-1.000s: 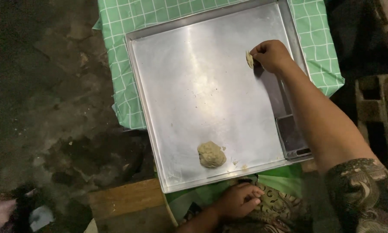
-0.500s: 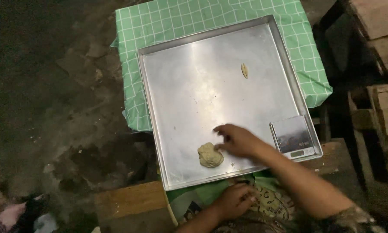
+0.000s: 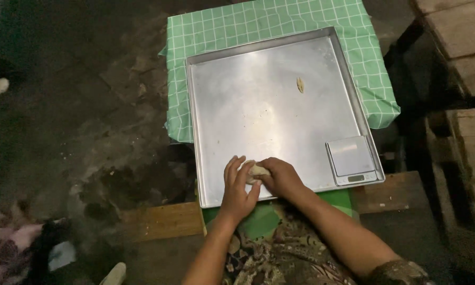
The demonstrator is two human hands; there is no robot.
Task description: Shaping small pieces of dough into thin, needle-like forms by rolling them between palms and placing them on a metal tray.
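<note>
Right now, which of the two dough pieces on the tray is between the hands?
The larger lump at the tray's near edge, cupped by left hand and right hand; the small shaped piece lies alone farther back.

Soft, pale dough (image 3: 258, 170), matt and a bit lumpy, between both hands. Under them a smooth metal tray (image 3: 258, 105), dull shine, faint smears. Right of the hands a small scale (image 3: 352, 160), shiny metal top. Beyond the hands green checked cloth (image 3: 279, 21), thin and creased. Near the wrists rough bare wood (image 3: 163, 221).
</note>
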